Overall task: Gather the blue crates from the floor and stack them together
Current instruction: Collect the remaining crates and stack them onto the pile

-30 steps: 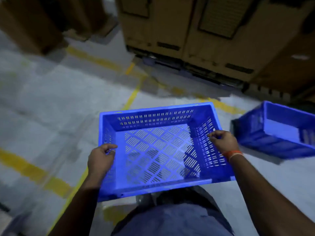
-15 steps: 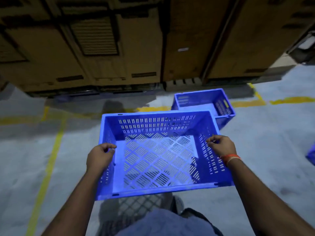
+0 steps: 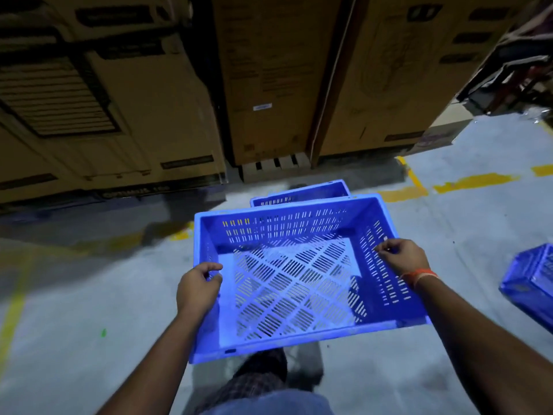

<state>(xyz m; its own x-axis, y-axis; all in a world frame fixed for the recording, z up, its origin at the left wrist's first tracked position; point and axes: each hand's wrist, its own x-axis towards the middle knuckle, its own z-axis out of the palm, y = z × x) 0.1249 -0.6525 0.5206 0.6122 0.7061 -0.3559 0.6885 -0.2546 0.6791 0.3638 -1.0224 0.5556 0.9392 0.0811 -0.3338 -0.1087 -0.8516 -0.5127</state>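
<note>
Both hands (image 3: 199, 287) (image 3: 402, 256) grasped carried crate (image 3: 294, 274); fingers clenched on rims. Misalignment over far crate (image 3: 302, 193) risked jammed stacking.

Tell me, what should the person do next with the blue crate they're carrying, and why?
Probably carry it a little forward and lower it into the crate on the floor just ahead. The left hand and right hand hold the carried crate by its side walls, empty and level, and it already overlaps the floor crate's near edge.
</note>
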